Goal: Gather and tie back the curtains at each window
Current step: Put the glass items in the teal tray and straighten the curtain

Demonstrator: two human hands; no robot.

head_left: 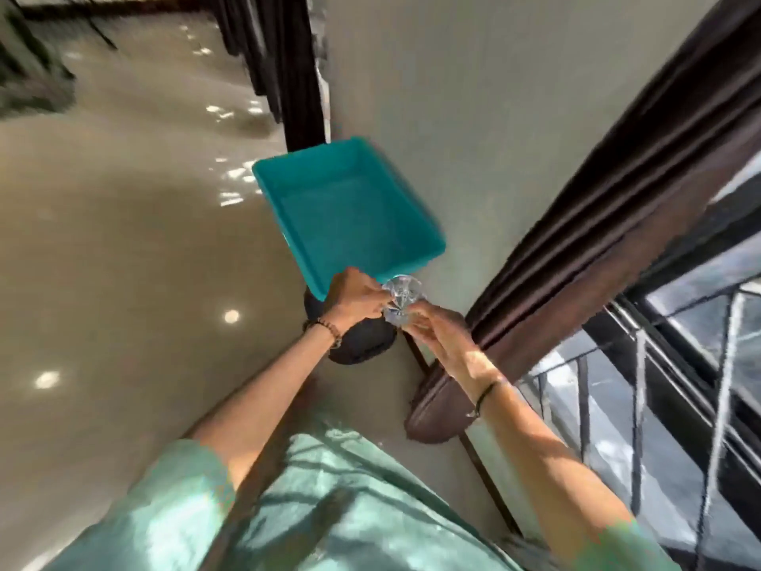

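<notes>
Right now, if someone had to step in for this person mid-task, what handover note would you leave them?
Left hand: pinches the clear faceted piece.
Right hand: pinches the same piece from the other side.
Brown curtain: hangs bunched just right of the hands, beside the window. No tie shows around it.
Teal tray: just beyond the hands, by the wall.
Done: this curtain looks gathered.
Left: tie it back. The far curtain is too blurred to judge.

clear faceted obj (401, 300) too blurred to id; dark round thing (362, 344) half hidden under teal tray (350, 216).
</notes>
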